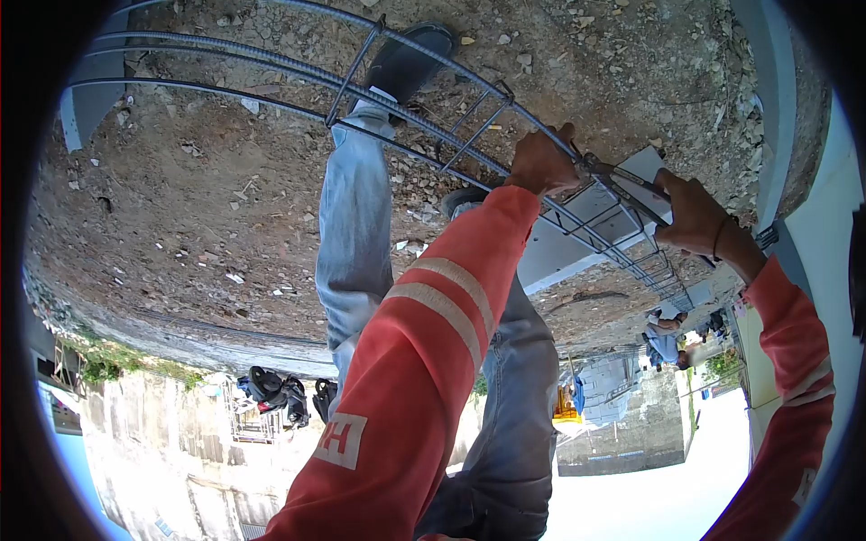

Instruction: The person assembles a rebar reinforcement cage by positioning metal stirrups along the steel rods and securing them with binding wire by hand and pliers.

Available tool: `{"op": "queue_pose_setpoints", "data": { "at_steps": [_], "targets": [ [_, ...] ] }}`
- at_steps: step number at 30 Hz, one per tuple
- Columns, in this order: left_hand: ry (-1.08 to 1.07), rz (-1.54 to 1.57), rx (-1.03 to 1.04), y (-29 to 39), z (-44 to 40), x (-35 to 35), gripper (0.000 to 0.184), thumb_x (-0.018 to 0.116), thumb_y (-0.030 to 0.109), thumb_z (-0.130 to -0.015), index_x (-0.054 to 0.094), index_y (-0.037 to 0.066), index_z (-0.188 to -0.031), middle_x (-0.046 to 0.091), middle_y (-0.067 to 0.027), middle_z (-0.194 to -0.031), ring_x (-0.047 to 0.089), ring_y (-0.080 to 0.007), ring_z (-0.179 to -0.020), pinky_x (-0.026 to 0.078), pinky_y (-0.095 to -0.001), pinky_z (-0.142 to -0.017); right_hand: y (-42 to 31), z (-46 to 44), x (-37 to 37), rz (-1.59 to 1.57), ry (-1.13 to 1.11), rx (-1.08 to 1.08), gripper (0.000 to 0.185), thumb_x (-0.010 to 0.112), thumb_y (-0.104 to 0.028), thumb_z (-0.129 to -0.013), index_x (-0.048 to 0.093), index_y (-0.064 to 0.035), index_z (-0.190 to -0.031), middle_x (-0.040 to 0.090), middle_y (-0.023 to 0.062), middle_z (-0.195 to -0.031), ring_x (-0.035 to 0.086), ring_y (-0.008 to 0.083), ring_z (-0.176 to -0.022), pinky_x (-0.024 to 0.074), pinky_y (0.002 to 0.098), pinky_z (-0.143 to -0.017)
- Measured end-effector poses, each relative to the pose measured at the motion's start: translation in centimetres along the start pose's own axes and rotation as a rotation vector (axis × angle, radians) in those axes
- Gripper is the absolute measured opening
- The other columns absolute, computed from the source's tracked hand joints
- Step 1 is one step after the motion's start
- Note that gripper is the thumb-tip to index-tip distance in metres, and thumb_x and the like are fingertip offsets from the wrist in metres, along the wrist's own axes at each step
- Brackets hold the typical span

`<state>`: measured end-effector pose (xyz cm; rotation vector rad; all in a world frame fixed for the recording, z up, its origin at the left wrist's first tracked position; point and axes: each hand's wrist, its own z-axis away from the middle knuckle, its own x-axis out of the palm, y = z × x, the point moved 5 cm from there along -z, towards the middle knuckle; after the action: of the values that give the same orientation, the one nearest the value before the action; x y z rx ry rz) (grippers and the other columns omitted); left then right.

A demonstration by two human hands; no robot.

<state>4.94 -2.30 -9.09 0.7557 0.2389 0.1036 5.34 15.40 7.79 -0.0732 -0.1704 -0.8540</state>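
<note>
1. Right up at the rebar cage (516,106), L hand (544,162) has its fingers curled closed on the bars, back of the hand to the cam. Can't tell if anything small is pinched in there too.
2. R hand (699,218) fingers are wrapped partway round the handles of the pliers (636,187), which sit a bit apart, w/ the thumb side on the upper one. Tool head is right at the cage bars, just beside L hand. Too small to tell if it's biting on anything.
3. Cage = long ribbed bars w/ squarish stirrups, running from upper L of the view, under both hands, then off to lower R, where it looks tiny.
4. Gray panel (564,245) lies flat below the cage, near the hands.
5. Red sleeves w/ pale stripes on both arms, plus a dark wristband (719,236) on the R wrist.
6. Jeans (356,207) on both legs. One dark shoe (410,63) shows behind the cage bars at the top, the other's mostly hidden by the L sleeve & cage.
7. Ground (207,207) is bare dirt w/ stones & pale bits scattered about.
8. Way back, upside down in view: another person (666,341) near the cage's far end, dark bags (275,389) by a wall, & smth yellow-orange (566,410), too small to ID.
</note>
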Motion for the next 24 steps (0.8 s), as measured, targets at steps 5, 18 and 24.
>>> {"op": "queue_pose_setpoints", "data": {
  "at_steps": [5, 18, 24],
  "targets": [
    [0.082, -0.001, 0.098, 0.0, -0.2, 0.4, 0.038, 0.075, 0.02, -0.067, 0.058, 0.007, -0.099, 0.067, -0.016, -0.084, 0.068, -0.0367, -0.079, 0.053, -0.0434, -0.068, 2.4, -0.4, 1.8, -0.534, -0.344, 0.229, 0.048, 0.057, -0.04, -0.1, 0.064, 0.0063, -0.112, 0.065, 0.0075, -0.075, 0.065, 0.0171, -0.055, 0.0556, 0.0336, -0.049],
    [-0.221, -0.49, 0.09, 2.0, 7.0, -5.3, 0.065, 0.068, 0.051, -0.088, 0.06, -0.004, -0.123, 0.058, -0.0242, -0.132, 0.061, -0.0355, -0.119, 0.052, -0.0455, -0.095, 6.5, 1.1, 15.6, -1.674, -0.537, -0.382, 0.037, 0.068, -0.019, -0.091, 0.048, -0.0074, -0.119, 0.055, 0.0085, -0.074, 0.04, 0.0077, -0.039, 0.0311, 0.0206, -0.034],
    [-0.49, 0.892, -0.083, 5.0, 16.9, -2.9, 0.036, 0.058, 0.028, -0.104, 0.061, -0.004, -0.121, 0.066, -0.0111, -0.113, 0.064, -0.0222, -0.108, 0.054, -0.0419, -0.087, 0.0, 3.8, 29.8, -2.196, -0.696, -0.836, 0.034, 0.073, -0.017, -0.089, 0.047, -0.0096, -0.11, 0.063, 0.0135, -0.087, 0.059, 0.0172, -0.051, 0.0369, 0.0214, -0.037]
  ]
}}
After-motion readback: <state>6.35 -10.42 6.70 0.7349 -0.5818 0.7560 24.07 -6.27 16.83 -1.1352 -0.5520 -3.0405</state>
